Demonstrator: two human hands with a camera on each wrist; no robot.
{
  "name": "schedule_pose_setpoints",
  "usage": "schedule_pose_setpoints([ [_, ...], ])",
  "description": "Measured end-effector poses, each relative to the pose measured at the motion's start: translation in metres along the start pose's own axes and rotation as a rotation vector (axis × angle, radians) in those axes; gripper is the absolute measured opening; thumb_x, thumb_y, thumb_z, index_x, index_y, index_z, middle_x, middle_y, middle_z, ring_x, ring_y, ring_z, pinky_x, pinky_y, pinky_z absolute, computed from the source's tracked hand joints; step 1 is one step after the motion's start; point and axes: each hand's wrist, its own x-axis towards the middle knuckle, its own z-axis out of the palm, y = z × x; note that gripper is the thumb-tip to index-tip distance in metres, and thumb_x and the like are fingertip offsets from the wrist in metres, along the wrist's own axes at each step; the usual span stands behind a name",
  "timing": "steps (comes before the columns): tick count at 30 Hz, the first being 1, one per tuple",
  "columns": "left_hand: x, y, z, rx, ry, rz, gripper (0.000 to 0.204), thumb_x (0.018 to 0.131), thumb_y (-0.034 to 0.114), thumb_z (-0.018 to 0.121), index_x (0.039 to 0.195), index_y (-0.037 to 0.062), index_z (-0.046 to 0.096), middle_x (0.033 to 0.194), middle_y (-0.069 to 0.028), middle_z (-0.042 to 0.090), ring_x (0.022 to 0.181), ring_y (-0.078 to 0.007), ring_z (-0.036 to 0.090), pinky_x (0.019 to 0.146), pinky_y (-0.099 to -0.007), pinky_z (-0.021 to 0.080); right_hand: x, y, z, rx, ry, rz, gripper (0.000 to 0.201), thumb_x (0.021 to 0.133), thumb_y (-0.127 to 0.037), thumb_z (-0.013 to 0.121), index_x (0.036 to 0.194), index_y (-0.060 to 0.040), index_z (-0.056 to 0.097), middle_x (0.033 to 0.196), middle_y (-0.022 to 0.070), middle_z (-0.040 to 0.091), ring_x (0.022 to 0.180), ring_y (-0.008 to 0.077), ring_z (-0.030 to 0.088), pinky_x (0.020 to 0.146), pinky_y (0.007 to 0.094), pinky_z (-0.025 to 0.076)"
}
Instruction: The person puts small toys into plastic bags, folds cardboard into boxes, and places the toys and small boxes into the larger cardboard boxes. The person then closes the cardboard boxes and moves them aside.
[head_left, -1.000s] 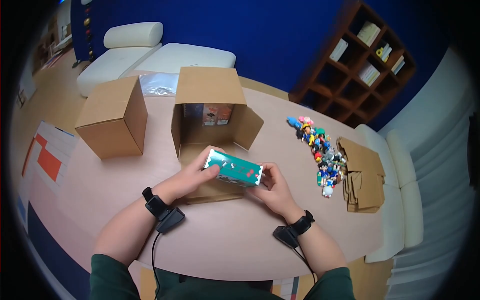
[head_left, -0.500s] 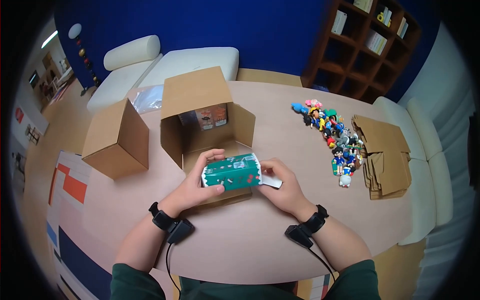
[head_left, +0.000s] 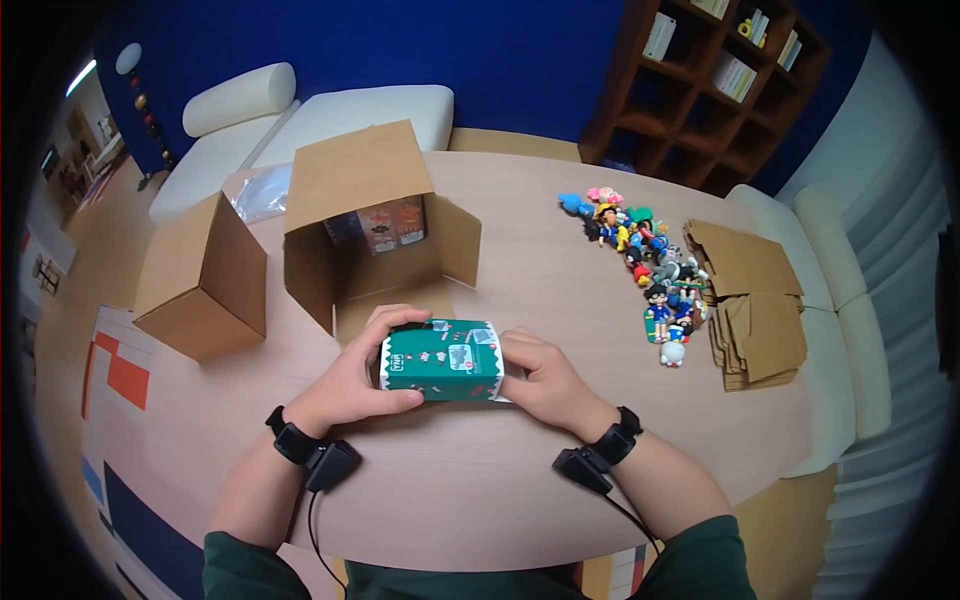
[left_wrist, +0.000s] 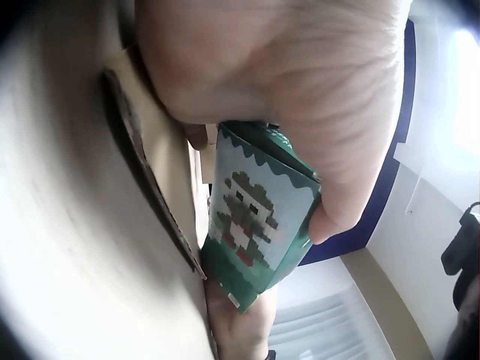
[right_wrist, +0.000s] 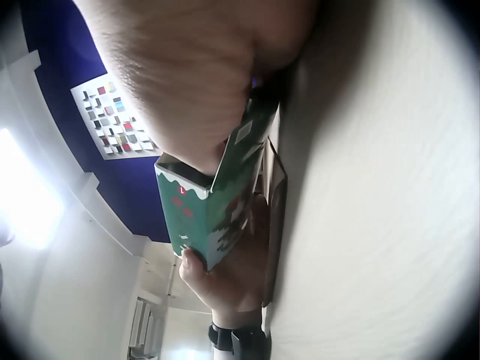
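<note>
A small green printed box [head_left: 440, 362] with white scalloped edges lies level between both hands, in front of the big open carton [head_left: 355, 170]. My left hand [head_left: 345, 380] grips its left end, fingers over the far side and thumb along the near lower edge. At the other end is my right hand [head_left: 548, 378]. In the right wrist view that end of the green box [right_wrist: 184, 214] is open, and the right hand's fingers [right_wrist: 202, 142] reach into the opening. Their tips are hidden inside, so I cannot tell what they hold. A pixel-style character shows in the left wrist view on the box's side [left_wrist: 244, 217].
A closed cardboard box [head_left: 205, 275] stands left of the carton. Printed packages [head_left: 385, 225] sit inside the carton. Several small toy figures [head_left: 640, 260] lie on the right, beside flattened cardboard [head_left: 755, 310]. Clear plastic [head_left: 265, 195] lies at the back left.
The green box has turned and tilted so its top print faces up. The right hand has moved from the pulled-out white end flap to inside the open end. The left hand keeps its grip.
</note>
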Motion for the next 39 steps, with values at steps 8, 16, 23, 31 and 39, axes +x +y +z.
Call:
schedule_pose_setpoints([
  [8, -0.003, 0.005, 0.005, -0.092, 0.024, -0.092, 0.077, 0.081, 0.016, 0.081, 0.147, 0.0097, 0.042, 0.138, -0.0075, 0.049, 0.130, -0.0214, 0.049, 0.112, -0.0373, 0.039, -0.004, 0.005, -0.005, 0.111, 0.103, 0.094, 0.021, 0.090, 0.000, 0.065, 0.109, -0.0040, 0.071, 0.097, 0.0044, 0.062, 0.100, 0.0170, 0.058, 0.089, 0.0288, 0.046],
  [16, -0.001, -0.005, 0.000, -0.191, 0.176, -0.017, 0.073, 0.081, 0.017, 0.080, 0.144, 0.0108, 0.044, 0.137, -0.0081, 0.052, 0.126, -0.0197, 0.053, 0.110, -0.0340, 0.041, 0.001, 0.023, -0.032, 0.674, 0.803, 0.091, 0.012, 0.099, -0.002, 0.058, 0.110, -0.0038, 0.062, 0.135, 0.0108, 0.053, 0.124, 0.0190, 0.052, 0.103, 0.0332, 0.045],
  [23, -0.002, -0.004, 0.001, -0.224, 0.158, -0.016, 0.076, 0.082, 0.006, 0.081, 0.146, 0.0102, 0.041, 0.133, -0.0084, 0.052, 0.124, -0.0170, 0.053, 0.106, -0.0329, 0.044, 0.003, 0.027, -0.033, -0.253, 0.836, 0.150, 0.014, 0.092, -0.001, 0.062, 0.105, -0.0045, 0.065, 0.134, 0.0137, 0.055, 0.126, 0.0256, 0.053, 0.107, 0.0347, 0.041],
  [31, -0.002, -0.004, 0.002, -0.249, 0.174, -0.045, 0.078, 0.077, 0.009, 0.081, 0.145, 0.0110, 0.043, 0.140, -0.0089, 0.049, 0.128, -0.0192, 0.049, 0.110, -0.0353, 0.041, -0.016, -0.003, -0.012, 0.182, 0.396, 0.052, 0.013, 0.100, -0.003, 0.054, 0.109, -0.0011, 0.064, 0.112, 0.0088, 0.064, 0.105, 0.0151, 0.062, 0.089, 0.0280, 0.051],
  [39, 0.003, -0.025, 0.002, -0.396, 0.338, 0.143, 0.088, 0.083, 0.027, 0.083, 0.153, 0.0099, 0.033, 0.148, -0.0096, 0.043, 0.135, -0.0222, 0.045, 0.115, -0.0377, 0.037, -0.007, -0.009, 0.014, 0.407, 0.073, 0.276, 0.023, 0.100, -0.003, 0.058, 0.121, 0.0026, 0.065, 0.128, 0.0122, 0.063, 0.114, 0.0159, 0.062, 0.097, 0.0299, 0.050],
])
